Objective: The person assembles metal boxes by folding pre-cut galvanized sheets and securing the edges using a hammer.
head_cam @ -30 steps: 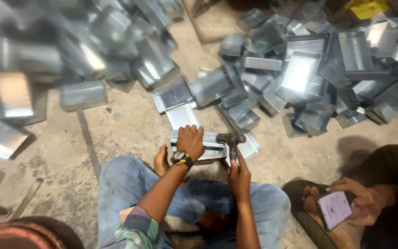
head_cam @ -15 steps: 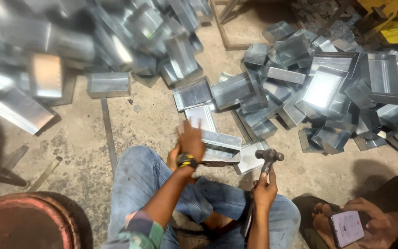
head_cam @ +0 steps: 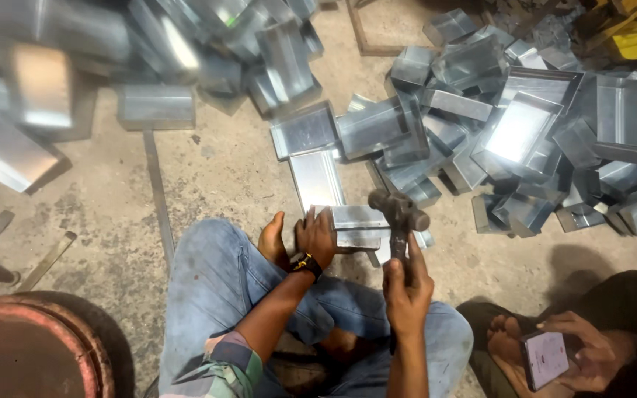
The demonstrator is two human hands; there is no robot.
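Observation:
I sit on the concrete floor with my knees apart. My left hand, with a dark watch on the wrist, presses down on a folded sheet-metal piece lying in front of my foot. My right hand grips the handle of a hammer, whose head is raised just above the right end of that metal piece. A flat metal strip lies just beyond the piece.
Heaps of shiny sheet-metal boxes fill the floor ahead and at the right, with more blurred ones at the upper left. A rusty round drum stands at the lower left. Another person's hand holds a phone at the lower right.
The hammer has swung from low at my right up over the metal piece. My left hand has dropped from raised to resting on the piece. The view shifted left.

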